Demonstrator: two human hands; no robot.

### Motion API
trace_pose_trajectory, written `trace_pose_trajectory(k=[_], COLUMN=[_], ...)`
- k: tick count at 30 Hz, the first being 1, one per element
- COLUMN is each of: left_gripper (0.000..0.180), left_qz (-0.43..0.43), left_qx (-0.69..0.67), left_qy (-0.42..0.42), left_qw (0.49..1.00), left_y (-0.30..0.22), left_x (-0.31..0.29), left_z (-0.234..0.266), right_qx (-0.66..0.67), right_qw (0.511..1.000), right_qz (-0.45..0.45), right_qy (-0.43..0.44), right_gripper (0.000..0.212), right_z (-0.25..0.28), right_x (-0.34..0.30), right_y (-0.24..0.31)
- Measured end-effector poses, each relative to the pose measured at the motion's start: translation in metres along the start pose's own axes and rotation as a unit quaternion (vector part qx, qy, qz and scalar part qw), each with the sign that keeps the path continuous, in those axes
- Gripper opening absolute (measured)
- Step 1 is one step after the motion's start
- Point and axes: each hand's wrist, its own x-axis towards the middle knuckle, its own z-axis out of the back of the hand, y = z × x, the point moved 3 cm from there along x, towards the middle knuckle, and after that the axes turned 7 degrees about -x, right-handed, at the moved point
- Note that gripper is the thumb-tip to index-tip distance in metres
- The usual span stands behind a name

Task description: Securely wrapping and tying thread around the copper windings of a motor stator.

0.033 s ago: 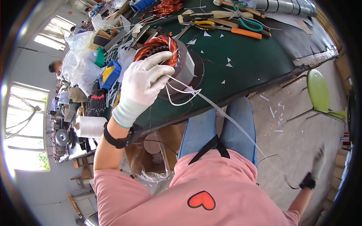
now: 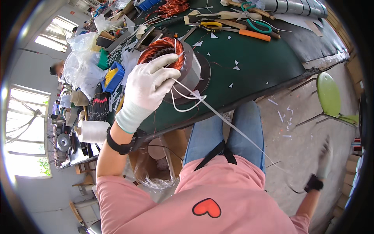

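Note:
On the green-topped table stands a motor stator (image 2: 190, 76), a grey metal cylinder with a copper winding (image 2: 160, 46) at its left end. My left hand (image 2: 150, 80), in a white glove, rests its fingers over the edge of this winding, closed on it. Beside the thumb a white cord (image 2: 183, 86) comes out, makes a loose loop, and runs down right across my leg. Far off to the right, over the floor, is my gloved right hand (image 2: 325, 156). Motion smears its fingers, and the cord's far end blurs out near that arm.
Pliers with orange handles (image 2: 253, 35), green-handled scissors (image 2: 259, 26) and a hammer lie at the back. White scraps dot the tabletop. Left stand a blue bin (image 2: 113, 79) and a white thread spool (image 2: 93, 131). Below is a cardboard box (image 2: 177, 146); right, a green chair (image 2: 328, 93).
My right hand has moved slightly upward and left in the view. The trailing cord has shifted a little with it. My left hand stays on the stator.

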Motion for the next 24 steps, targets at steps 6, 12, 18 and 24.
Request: trace_pose_trajectory(k=[6,12,18,24], left_gripper=[0.016,0.015,0.016,0.027], left_qz=[0.011,0.009,-0.018,-0.112], left_qx=[-0.042,-0.064,-0.065,-0.138], left_qy=[-0.007,-0.018,-0.042,-0.184], left_qw=[0.999,0.998,0.997,0.967], left_y=[0.009,0.017,0.018,-0.071], left_x=[0.000,-0.004,-0.004,-0.039], left_z=[-0.018,-0.017,-0.016,-0.013], right_qx=[-0.004,0.239,0.152,0.055], right_qw=[0.904,0.772,0.905,0.883], right_qz=[0.093,-0.080,0.172,0.163], right_qy=[0.417,0.584,0.359,0.437], right_gripper=[0.041,0.030,0.032,0.038], right_z=[-0.314,-0.349,-0.247,-0.327], right_x=[-0.162,-0.177,-0.086,-0.169], right_y=[0.204,0.154,0.209,0.250])
